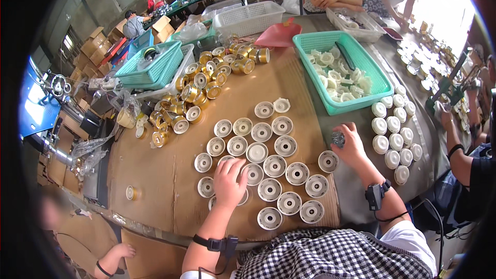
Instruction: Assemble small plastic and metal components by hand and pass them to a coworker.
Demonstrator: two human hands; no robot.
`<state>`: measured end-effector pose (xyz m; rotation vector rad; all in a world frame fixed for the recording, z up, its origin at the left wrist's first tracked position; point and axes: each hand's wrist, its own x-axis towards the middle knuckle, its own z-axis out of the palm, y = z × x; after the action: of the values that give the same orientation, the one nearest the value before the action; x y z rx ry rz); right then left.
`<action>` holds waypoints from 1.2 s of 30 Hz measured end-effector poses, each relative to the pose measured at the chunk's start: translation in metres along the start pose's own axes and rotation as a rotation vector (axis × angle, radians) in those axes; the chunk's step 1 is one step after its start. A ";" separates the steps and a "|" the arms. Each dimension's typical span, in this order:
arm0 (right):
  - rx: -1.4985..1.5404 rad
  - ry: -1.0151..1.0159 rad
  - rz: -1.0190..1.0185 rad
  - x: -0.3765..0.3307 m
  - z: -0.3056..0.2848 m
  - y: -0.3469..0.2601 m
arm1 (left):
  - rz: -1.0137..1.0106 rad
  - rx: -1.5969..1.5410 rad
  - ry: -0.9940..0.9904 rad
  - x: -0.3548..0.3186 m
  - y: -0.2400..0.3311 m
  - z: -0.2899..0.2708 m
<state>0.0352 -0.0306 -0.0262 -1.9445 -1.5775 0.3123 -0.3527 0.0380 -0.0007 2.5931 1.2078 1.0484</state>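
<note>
My left hand (pixel 230 182) is over the near-left part of a group of white round ring-shaped parts (pixel 269 189), its fingers bent down and closed on the edge of one white round part (pixel 226 159). The hand and wrist partly cover some neighbouring parts. Farther right, my right hand (pixel 352 147) is raised beside the group, with thumb and fingers around a small clear, greyish round piece (pixel 338 139). A lone white round part (pixel 328 161) lies just below that hand. One part in the middle (pixel 257 152) has a more closed-over top than those around it.
Gold-coloured round parts (pixel 199 85) are heaped at the back left. A green basket (pixel 380 98) holds white plastic pieces, with white round caps (pixel 392 124) to its right. Behind are a red dustpan (pixel 279 34) and a white basket (pixel 248 18). Other people sit around the table.
</note>
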 end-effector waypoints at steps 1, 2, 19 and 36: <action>0.050 0.070 0.025 -0.004 0.000 -0.002 | -0.044 0.007 -0.044 0.009 0.006 0.005; 0.099 0.140 0.050 -0.008 0.000 -0.004 | -0.087 0.013 -0.087 0.018 0.012 0.009; 0.156 0.126 -0.141 -0.034 -0.013 -0.032 | -0.109 0.247 -0.308 0.059 0.008 0.054; 1.163 -0.391 -0.250 -0.042 -0.026 -0.153 | -0.784 -2.245 -0.260 0.014 0.100 -0.033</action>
<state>-0.0846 -0.0621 0.0764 -0.8001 -1.3243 1.2263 -0.3028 -0.0265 0.0676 0.3791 0.2048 0.7670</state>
